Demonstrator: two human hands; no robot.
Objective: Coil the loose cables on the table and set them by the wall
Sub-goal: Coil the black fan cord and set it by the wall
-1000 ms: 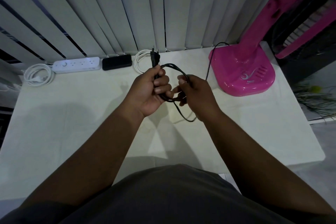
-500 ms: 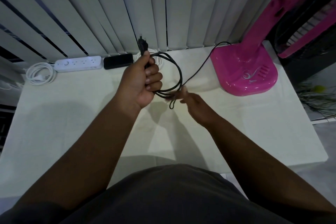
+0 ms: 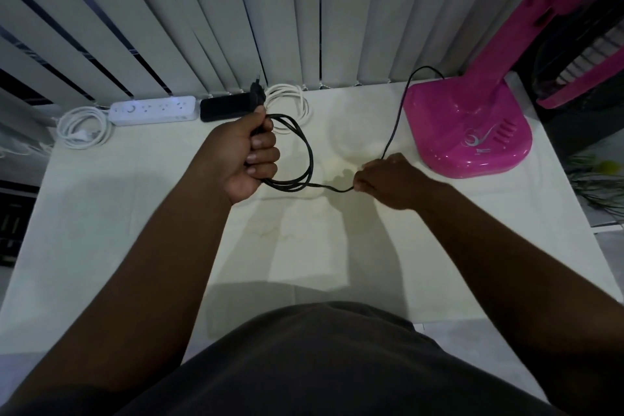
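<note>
Table [image 3: 135, 213] first: you are working above its middle, and the white coils [image 3: 82, 128] lie along its far edge under the blinds [image 3: 202, 10], so this coil should end up there too. Pink fan [image 3: 466, 132] fills the far right corner. The black cable [image 3: 309, 159] comes from behind its base, drops to your right hand, then crosses to the loops in your left. It looks like the fan's own cord, so expect the coil to finish close to that base.

Your left hand [image 3: 243, 152] is clamped round several loops, with the plug [image 3: 256, 94] standing up above the thumb. Your right hand [image 3: 388, 179] pinches the free run in its fingertips, well apart from the left.

Carry that pinch to the left fist in an even arc and match the size of the loops already gathered. Let the cord roll between your fingertips so it does not kink. Don't tug, or the fan may slide.

Writing: the fan's base carries a pale swirl logo with tiny lettering beneath, too small to read. The white power strip [image 3: 153, 110] shows no legible marks.
</note>
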